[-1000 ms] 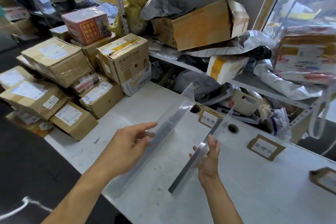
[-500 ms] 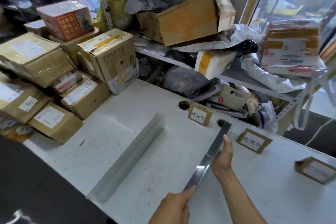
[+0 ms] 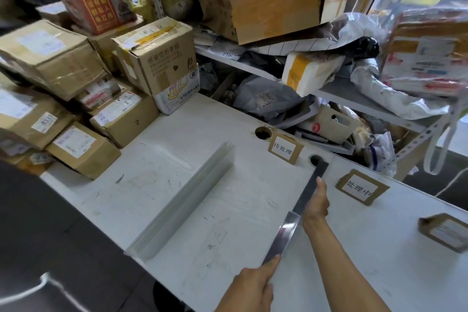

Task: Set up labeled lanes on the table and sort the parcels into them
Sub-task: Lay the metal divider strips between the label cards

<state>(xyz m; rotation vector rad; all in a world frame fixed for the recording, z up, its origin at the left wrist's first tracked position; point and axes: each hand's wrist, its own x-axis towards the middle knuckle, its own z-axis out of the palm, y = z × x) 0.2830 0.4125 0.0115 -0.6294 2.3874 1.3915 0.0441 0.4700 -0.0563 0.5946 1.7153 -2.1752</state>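
Observation:
A clear plastic divider point(image 3: 187, 200) stands upright on the white table point(image 3: 202, 235), running from the near edge toward the back. A second clear divider point(image 3: 295, 213) stands to its right, between two label cards. My right hand point(image 3: 315, 201) grips its middle and my left hand point(image 3: 255, 284) pinches its near end. A cardboard-framed label card point(image 3: 285, 148) stands at the back between the dividers. Another label card point(image 3: 361, 187) stands right of my right hand. A third card point(image 3: 444, 234) sits further right. Taped cardboard parcels point(image 3: 83, 147) are stacked on the table's left end.
A metal shelf point(image 3: 354, 94) behind the table holds boxes, bags and padded mailers. Two round cable holes point(image 3: 262, 132) pierce the table's back edge. The dark floor point(image 3: 50, 261) lies to the left of the table.
My left hand has let go of the first divider, now standing alone, and taken the near end of the second divider. My right hand lowered that divider onto the table.

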